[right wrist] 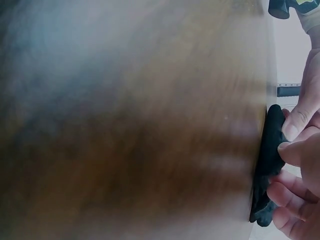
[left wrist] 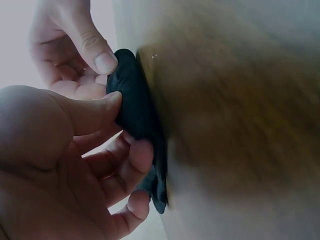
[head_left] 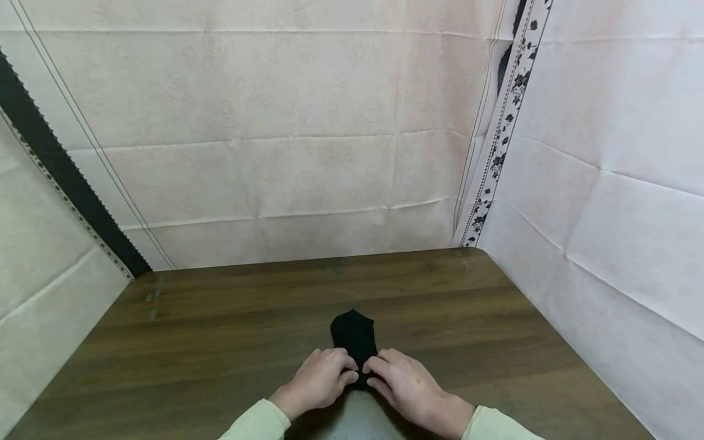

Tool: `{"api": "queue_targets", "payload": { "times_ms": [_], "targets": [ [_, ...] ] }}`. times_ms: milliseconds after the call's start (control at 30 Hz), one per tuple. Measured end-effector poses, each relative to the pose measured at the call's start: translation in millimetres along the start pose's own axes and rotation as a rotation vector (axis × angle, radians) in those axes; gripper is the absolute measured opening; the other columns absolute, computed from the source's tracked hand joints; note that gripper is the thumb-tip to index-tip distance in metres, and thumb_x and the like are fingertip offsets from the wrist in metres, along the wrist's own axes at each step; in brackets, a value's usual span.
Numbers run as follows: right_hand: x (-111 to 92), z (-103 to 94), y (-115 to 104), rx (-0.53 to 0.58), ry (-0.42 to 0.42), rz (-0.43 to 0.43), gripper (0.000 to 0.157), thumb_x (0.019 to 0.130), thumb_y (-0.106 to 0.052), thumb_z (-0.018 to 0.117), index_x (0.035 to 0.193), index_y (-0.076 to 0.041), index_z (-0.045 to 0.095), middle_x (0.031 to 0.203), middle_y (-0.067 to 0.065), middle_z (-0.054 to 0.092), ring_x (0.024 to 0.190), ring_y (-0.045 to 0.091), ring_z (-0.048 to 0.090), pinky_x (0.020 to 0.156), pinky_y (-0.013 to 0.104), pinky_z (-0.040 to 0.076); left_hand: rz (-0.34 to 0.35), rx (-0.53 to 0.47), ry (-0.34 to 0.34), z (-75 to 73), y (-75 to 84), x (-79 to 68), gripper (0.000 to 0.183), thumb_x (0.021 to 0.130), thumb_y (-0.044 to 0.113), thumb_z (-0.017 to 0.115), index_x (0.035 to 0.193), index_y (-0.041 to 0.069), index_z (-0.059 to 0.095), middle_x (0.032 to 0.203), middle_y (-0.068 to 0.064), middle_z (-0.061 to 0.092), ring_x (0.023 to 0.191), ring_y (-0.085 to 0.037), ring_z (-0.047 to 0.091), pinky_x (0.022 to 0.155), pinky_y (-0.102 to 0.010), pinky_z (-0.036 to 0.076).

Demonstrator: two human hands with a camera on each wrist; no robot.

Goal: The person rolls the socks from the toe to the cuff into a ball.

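Note:
On the wooden table lies a small, folded piece of black sock-like cloth [head_left: 353, 335], its far end flat and its near end bunched up between my hands. My left hand [head_left: 323, 377] pinches the near left edge; in the left wrist view its thumb presses on the cloth [left wrist: 134, 102] and its other fingers curl under. My right hand [head_left: 406, 386] pinches the near right edge the same way. Both thumbs sit close together on the thick, rolled-looking edge of the cloth [right wrist: 271, 145] in the right wrist view. The palm sides are hidden in the head view.
The brown wood-grain table [head_left: 220, 330] spreads around the cloth. White creased sheeting [head_left: 308, 122] stands behind it and at both sides, with a black strip [head_left: 66, 174] at left and a floral band [head_left: 503, 134] at right.

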State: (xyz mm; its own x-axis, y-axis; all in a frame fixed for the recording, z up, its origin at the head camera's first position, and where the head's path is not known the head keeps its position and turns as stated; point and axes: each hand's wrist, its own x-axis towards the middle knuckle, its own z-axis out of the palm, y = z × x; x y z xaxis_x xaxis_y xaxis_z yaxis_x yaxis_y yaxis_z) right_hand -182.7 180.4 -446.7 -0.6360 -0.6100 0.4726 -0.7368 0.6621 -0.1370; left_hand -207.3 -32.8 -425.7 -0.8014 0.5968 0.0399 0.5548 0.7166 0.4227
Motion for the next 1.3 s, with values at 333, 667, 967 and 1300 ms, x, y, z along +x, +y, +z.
{"api": "queue_targets", "payload": {
  "times_ms": [333, 667, 967, 1300],
  "targets": [
    [-1.1, -2.1, 1.2, 0.032, -0.077, 0.02, 0.023, 0.085, -0.018, 0.082, 0.105, -0.017, 0.071, 0.093, -0.006, 0.06, 0.083, 0.004, 0.055, 0.069, 0.021, 0.05, -0.04, -0.033, -0.028, 0.4, -1.2, 1.4, 0.01, 0.097, 0.021, 0.068, 0.099, 0.016, 0.076, 0.093, 0.011, 0.064, 0.092, -0.01, 0.061, 0.091, -0.045, 0.047],
    [-1.8, -0.2, 1.5, 0.05, -0.082, 0.019, 0.015, 0.089, -0.013, 0.078, 0.104, -0.014, 0.074, 0.094, -0.007, 0.063, 0.085, 0.004, 0.057, 0.073, 0.019, 0.051, -0.088, -0.225, -0.044, 0.2, -2.3, -0.2, 0.006, 0.098, 0.021, 0.067, 0.1, 0.017, 0.063, 0.08, 0.01, 0.06, 0.069, -0.006, 0.054, 0.071, -0.032, 0.045],
    [-1.2, -0.2, 0.0, 0.038, -0.114, 0.066, 0.01, 0.093, -0.015, 0.074, 0.103, -0.015, 0.074, 0.094, -0.008, 0.058, 0.085, 0.005, 0.054, 0.072, 0.019, 0.049, -0.057, -0.257, 0.043, 2.5, -4.3, -3.4, 0.013, 0.095, 0.018, 0.072, 0.09, 0.023, 0.061, 0.075, 0.009, 0.052, 0.063, -0.007, 0.047, 0.06, -0.027, 0.041],
    [1.3, -1.5, 0.3, 0.034, -0.153, 0.102, 0.009, 0.096, -0.015, 0.071, 0.104, -0.015, 0.073, 0.092, -0.008, 0.052, 0.083, 0.004, 0.049, 0.071, 0.02, 0.048, -0.056, -0.12, 0.093, 2.2, -1.7, -4.1, 0.015, 0.085, 0.033, 0.081, 0.09, 0.022, 0.072, 0.079, 0.012, 0.05, 0.067, -0.005, 0.046, 0.068, -0.03, 0.04]
  ]
}}
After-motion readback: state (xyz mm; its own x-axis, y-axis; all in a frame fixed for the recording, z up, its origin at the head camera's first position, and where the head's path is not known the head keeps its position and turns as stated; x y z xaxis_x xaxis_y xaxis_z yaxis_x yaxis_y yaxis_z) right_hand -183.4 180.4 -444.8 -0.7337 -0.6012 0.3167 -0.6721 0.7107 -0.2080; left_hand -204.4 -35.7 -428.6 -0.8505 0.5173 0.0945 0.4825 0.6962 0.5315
